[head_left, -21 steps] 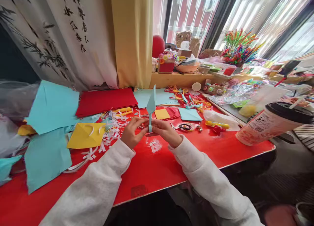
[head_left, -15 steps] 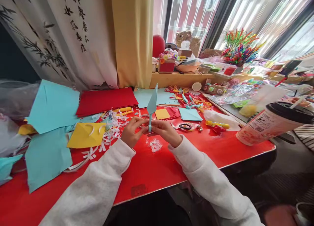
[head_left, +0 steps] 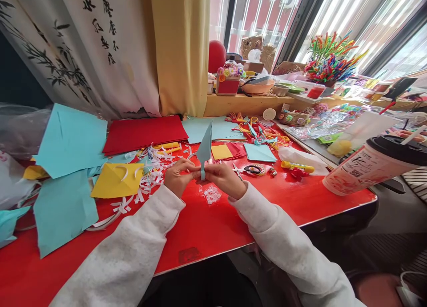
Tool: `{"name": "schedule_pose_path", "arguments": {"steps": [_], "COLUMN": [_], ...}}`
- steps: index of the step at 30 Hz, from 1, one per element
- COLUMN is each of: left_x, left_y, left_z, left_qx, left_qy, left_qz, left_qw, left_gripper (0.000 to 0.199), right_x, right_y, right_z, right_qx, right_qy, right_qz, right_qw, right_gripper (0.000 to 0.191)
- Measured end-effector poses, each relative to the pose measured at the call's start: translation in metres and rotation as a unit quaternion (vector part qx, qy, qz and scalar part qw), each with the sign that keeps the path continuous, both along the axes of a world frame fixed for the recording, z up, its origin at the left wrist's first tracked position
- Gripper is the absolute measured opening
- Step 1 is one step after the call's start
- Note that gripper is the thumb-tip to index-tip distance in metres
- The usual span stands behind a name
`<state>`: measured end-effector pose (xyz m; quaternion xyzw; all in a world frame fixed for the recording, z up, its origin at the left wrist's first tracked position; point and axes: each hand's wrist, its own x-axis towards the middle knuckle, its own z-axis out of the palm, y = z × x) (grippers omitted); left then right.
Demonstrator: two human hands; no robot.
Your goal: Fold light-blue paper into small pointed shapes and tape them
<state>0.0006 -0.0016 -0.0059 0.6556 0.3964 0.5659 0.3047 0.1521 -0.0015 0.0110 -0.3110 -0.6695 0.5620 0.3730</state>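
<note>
A folded light blue paper piece (head_left: 204, 148) stands upright between my hands, its pointed tip up and a narrow strip at its lower end. My left hand (head_left: 181, 175) pinches that lower end from the left, thumb and fingers closed on it. From the right, my right hand (head_left: 227, 179) also pinches it, fingertips nearly meeting the left ones. Both hands are held over the red table (head_left: 213, 229). Just beneath them lies a whitish patch (head_left: 212, 194). Scissors (head_left: 252, 169) rest right of my right hand.
Blue sheets (head_left: 71, 140), a yellow paper (head_left: 117, 181) and white paper shreds lie at the left. Red sheets (head_left: 145, 134) are at the back. Small blue squares (head_left: 259, 153), a yellow glue tube (head_left: 297, 166) and a large drink cup (head_left: 370, 167) stand or lie at the right.
The blue paper piece has tilted and turned slightly, with its tip a little lower. Both hands keep their pinch on it. The camera view has shifted a little.
</note>
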Motion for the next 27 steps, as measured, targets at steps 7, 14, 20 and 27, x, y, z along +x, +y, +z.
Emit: {"name": "schedule_pose_path", "arguments": {"steps": [7,14,20,27], "left_x": [0.000,0.010,0.009,-0.003], "left_y": [0.000,-0.004,-0.002,0.008], "left_z": [0.008,0.001,-0.001,0.012], "left_qx": [-0.066,-0.029,-0.033,-0.116], "left_qy": [0.031,0.107,0.077,-0.189], "left_qz": [-0.037,0.048,0.070,-0.024], "left_qw": [0.997,0.993,0.994,0.975], "left_gripper": [0.019,0.025,0.022,0.025], "right_x": [-0.003,-0.005,-0.006,-0.001], "right_y": [0.002,0.007,0.007,0.002], "right_z": [0.000,-0.018,-0.019,-0.003], "right_qx": [-0.018,0.103,0.078,-0.123], "right_qy": [-0.023,-0.110,-0.085,0.004], "right_qz": [-0.070,-0.186,-0.152,0.128], "right_qw": [0.997,0.971,0.982,0.984], "right_gripper": [0.020,0.017,0.018,0.033]}}
